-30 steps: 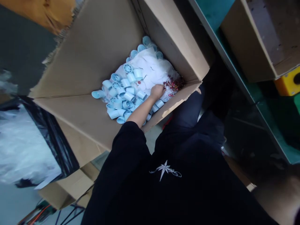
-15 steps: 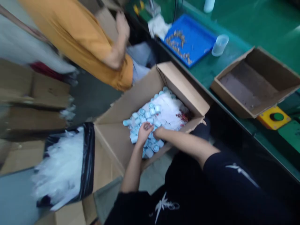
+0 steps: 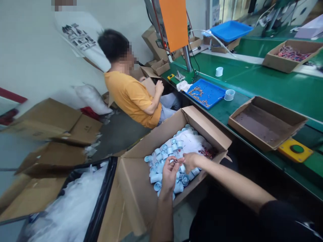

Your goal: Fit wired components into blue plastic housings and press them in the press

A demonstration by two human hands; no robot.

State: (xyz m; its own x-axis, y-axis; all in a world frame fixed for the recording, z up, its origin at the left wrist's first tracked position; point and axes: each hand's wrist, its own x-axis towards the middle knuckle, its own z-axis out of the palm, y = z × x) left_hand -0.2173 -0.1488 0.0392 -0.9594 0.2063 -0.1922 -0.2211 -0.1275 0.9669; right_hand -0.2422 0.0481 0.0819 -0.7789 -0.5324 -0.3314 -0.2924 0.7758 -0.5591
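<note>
My left hand (image 3: 169, 173) is over the open carton (image 3: 137, 174), its thumb and fingers closed on a small dark shiny part (image 3: 175, 161) too small to name. Close beside it, my right hand (image 3: 191, 162) points its closed fingers toward that part. Whatever lies in the right fingers is hidden. Beneath both hands are several light blue plastic cylinders (image 3: 156, 178), some with spoked ends. A white sheet or bag (image 3: 188, 139) lies in the carton behind them, with a heap of small dark red parts (image 3: 207, 152) at its right.
A person in an orange shirt (image 3: 131, 95) sits just beyond the carton. The green bench (image 3: 222, 114) at right carries a blue tray (image 3: 212, 90) of small brass-coloured parts, a shallow cardboard box (image 3: 267, 116) and a green button (image 3: 297, 148). A black-lined box of white plastic (image 3: 75, 198) stands left.
The camera view has tilted up, bringing more of the bench and room into sight. My right hand has risen from among the blue cylinders to beside my left fingers.
</note>
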